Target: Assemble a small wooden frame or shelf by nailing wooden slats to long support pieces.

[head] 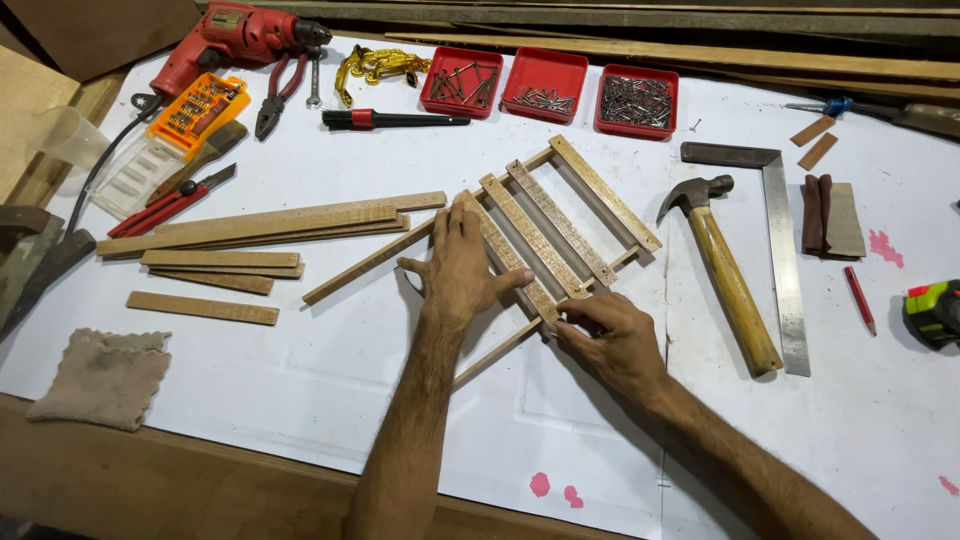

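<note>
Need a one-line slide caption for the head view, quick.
Left hand and right hand press on a wooden slat frame on the white table, hammer nearby.

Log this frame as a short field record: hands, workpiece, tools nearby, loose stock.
left hand: flat on the slatted wooden frame, fingers spread
right hand: fingertips pinching the frame's near corner
frame: four slats across two thin rails, lying at an angle on the white sheet
right of frame: hammer, steel square, red pencil
left of frame: loose wood strips, cloth
far edge: three red trays of nails and screws, red drill, pliers
</note>
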